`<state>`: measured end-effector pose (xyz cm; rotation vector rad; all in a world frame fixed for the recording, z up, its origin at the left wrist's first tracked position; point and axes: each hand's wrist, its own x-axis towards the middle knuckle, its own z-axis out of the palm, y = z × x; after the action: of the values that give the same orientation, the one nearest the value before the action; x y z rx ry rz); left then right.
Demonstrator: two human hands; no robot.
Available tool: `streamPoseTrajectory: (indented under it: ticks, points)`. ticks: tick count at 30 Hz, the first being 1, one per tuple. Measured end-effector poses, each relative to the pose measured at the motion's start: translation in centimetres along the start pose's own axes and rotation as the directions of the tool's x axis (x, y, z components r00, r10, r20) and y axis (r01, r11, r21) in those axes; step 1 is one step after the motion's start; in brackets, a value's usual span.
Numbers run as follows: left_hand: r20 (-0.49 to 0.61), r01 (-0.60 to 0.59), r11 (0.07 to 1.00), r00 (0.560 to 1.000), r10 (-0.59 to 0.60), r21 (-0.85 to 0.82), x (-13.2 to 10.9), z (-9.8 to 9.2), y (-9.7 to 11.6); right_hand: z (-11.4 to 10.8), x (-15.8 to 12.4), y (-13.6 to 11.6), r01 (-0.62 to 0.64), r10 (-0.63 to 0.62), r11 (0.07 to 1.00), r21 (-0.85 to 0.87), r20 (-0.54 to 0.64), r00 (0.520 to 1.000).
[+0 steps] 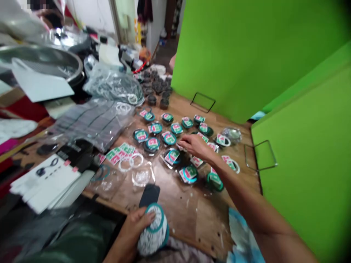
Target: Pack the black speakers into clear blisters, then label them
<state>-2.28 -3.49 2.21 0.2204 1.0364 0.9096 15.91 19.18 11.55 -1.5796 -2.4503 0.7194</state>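
Low at the front, my left hand [135,228] is closed around a stack of white and teal rings [153,241], its thumb pressed on the top one. My right hand [196,146] reaches over the wooden table among several small round packs with green and pink labels. Its fingers are pinched together by a pack with a teal ring [168,138]; something small and whitish shows at the fingertips, too unclear to name. Just below lies another labelled pack [172,156]. My right forearm hides part of the packs on the right.
Loose white rings [131,162] and label cards [120,152] lie left of the packs. A dark flat phone-like object [149,195] is near the front edge. Clear plastic bags [112,86], dark round pieces [157,86] and a metal basin [41,54] stand behind. Green panels [233,54] border the right.
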Motion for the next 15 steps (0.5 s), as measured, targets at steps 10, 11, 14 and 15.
streamPoseTrajectory:
  ticks: [10,11,14,15]
  points:
    - [0.003,-0.074,0.997,0.997,0.074,-0.003,-1.5,0.4,-0.4,9.2,-11.7,-4.8,-0.031,-0.178,0.865,0.5,0.366,0.914]
    - [-0.001,-0.076,0.996,0.997,0.076,0.035,-1.6,0.4,-0.5,9.6,-11.8,-4.7,-0.062,-0.148,0.844,0.532,0.342,0.928]
    - [0.0,-0.081,0.988,0.997,0.082,0.129,-1.6,0.5,-0.6,9.1,-11.7,-4.4,-0.09,-0.093,0.809,0.581,0.277,0.956]
    - [0.006,-0.079,0.986,0.997,0.079,0.146,-1.7,0.5,-0.6,8.5,-11.4,-4.2,-0.082,-0.068,0.812,0.578,0.234,0.97]
